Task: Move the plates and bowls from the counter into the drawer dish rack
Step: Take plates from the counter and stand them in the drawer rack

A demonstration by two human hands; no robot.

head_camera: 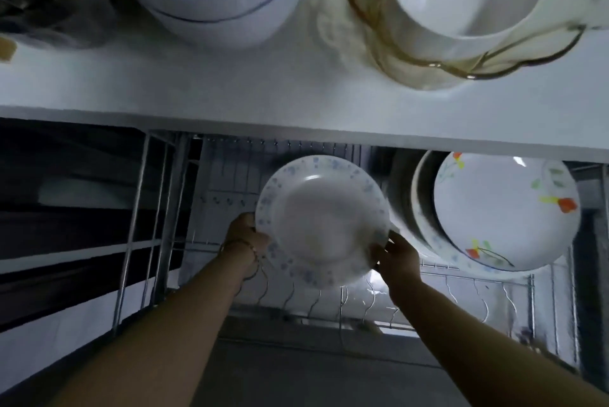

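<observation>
Hands hold one plate (321, 220) tilted above the rack (362, 304), under the bench (230, 90) front edge: left hand (245, 237) and right hand (397, 256) fingers clamped on its opposite rims, both arms stretched forward.

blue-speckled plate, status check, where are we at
Left hand and right hand both gripping blue-speckled plate, held over drawer rack. Flowered plates already racked at right. Slots below open.

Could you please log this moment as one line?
both hands grip blue-flowered plate | left hand | right hand | over drawer dish rack | bowls remain on counter
</observation>
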